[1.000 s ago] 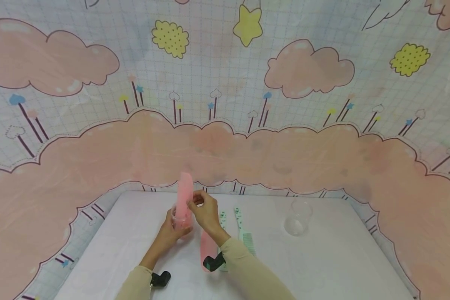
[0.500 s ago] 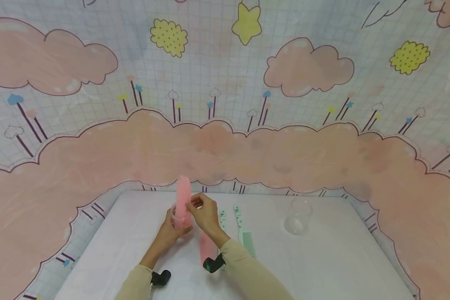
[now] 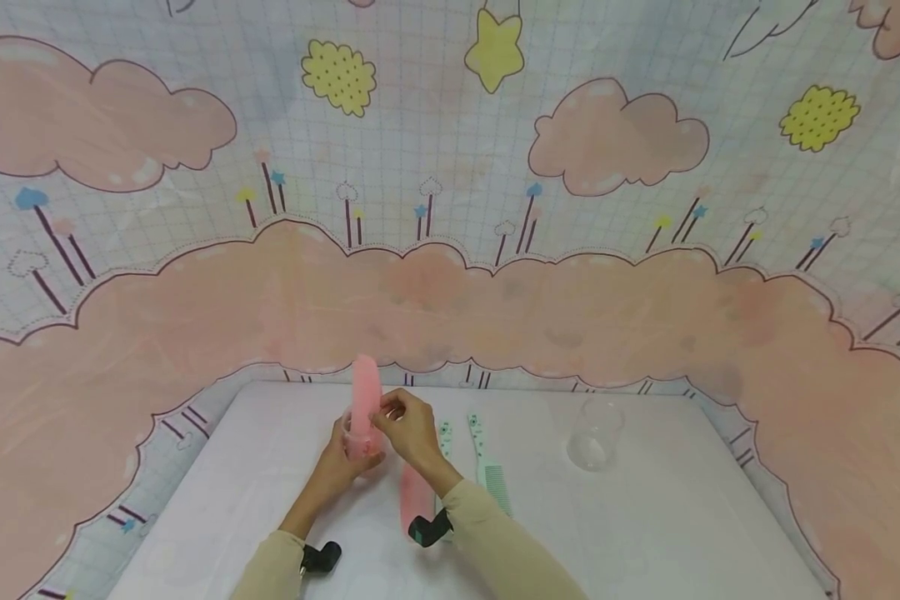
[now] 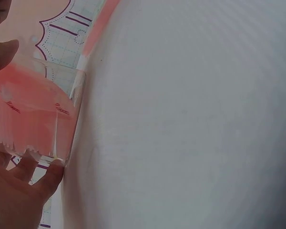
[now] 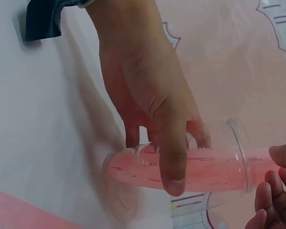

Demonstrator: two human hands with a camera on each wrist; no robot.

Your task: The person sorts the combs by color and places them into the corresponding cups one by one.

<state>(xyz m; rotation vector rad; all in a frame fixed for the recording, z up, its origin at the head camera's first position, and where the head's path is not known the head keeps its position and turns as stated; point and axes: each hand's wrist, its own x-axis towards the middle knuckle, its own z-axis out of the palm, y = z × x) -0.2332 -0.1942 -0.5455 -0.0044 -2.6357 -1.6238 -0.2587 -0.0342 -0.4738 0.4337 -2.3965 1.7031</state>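
My left hand [image 3: 337,462] grips a clear plastic jar [image 5: 221,133] from the left side, fingers and thumb around its wall. A pink comb [image 3: 365,387] stands upright in the jar, its upper part above the rim. My right hand [image 3: 412,429] pinches that comb by its right edge just above the rim. In the left wrist view, the pink comb [image 4: 28,124] shows through the clear wall near the bottom of the jar. The jar's base touches the table in the right wrist view, or nearly so; I cannot tell which.
Another pink comb [image 3: 416,500] lies on the white table [image 3: 682,517] below my right forearm, which partly covers it. Two mint-green combs lie beside it, one green comb [image 3: 495,483] with its teeth showing. A second clear jar [image 3: 592,446] stands to the right.
The pink comb has slid slightly lower into the jar, and my right hand has come down a little with it. My left hand stays in place around the jar.
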